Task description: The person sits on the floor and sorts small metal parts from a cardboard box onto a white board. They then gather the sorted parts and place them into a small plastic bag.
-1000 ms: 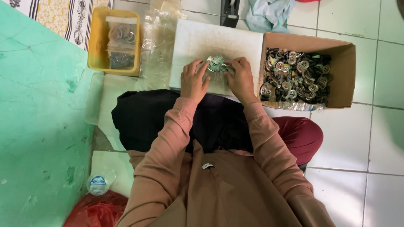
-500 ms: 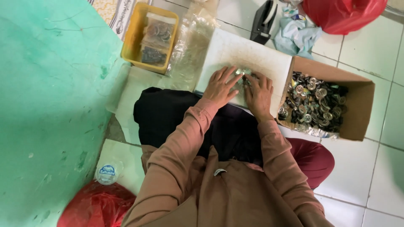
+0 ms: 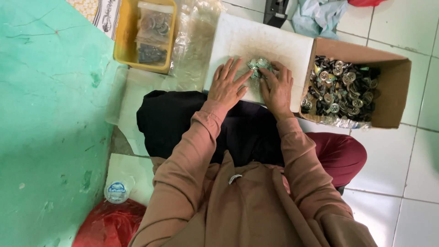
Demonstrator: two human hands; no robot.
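The left hand (image 3: 227, 86) lies flat and open on the white board (image 3: 274, 43), fingertips touching a small heap of metal parts (image 3: 258, 66); the right hand (image 3: 277, 89) pinches into this heap. I think a quick sweep could push parts off the board edge; they may fall beside the cardboard box (image 3: 393, 98).

A home floor used as a small piecework spot: the person sits on white floor tiles (image 3: 414, 174) beside a green wall (image 3: 50, 123), with a cardboard box (image 3: 388, 91) of small metal parts, a yellow tray (image 3: 123, 41) of bagged pieces and a white board (image 3: 256, 41).
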